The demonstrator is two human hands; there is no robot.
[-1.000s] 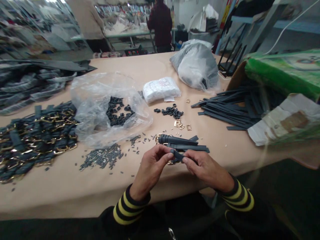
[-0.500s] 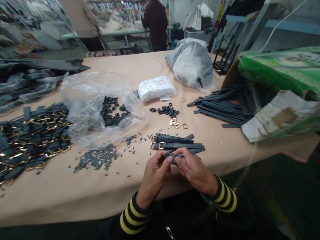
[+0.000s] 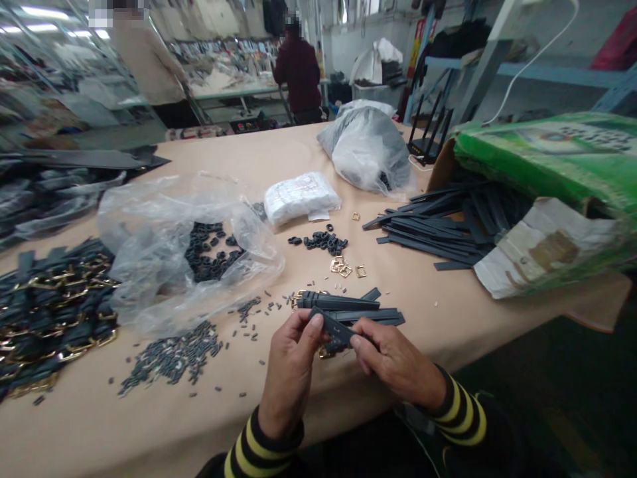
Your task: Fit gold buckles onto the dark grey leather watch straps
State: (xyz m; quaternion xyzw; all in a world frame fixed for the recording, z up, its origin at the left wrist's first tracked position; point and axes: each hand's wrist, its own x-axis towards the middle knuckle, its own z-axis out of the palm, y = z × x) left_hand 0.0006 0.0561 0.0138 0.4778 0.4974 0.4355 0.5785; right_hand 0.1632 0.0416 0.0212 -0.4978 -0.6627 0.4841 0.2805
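Note:
Between my two hands a dark strap (image 3: 334, 328) is stretched out, with a gold glint of a buckle just below it. My left hand (image 3: 294, 352) pinches its left end between thumb and fingers. My right hand (image 3: 393, 358) grips the other end, its fingers partly hidden. Just beyond the hands lie several finished-looking buckled straps (image 3: 348, 303) in a small stack. Loose gold buckles (image 3: 340, 267) and a group of small dark loops (image 3: 326, 242) rest farther up the table.
Small dark pieces (image 3: 174, 352) are heaped at left, near a clear plastic bag (image 3: 149, 199) of loops. Buckled straps (image 3: 64, 312) pile at far left. A white packet (image 3: 301, 196), a full bag (image 3: 368, 149), plain straps (image 3: 432, 229) and a green box (image 3: 542, 146) stand farther back and right.
My hands have moved apart, and the strap between them now shows stretched out. The view has tilted up slightly, so the table's things sit lower.

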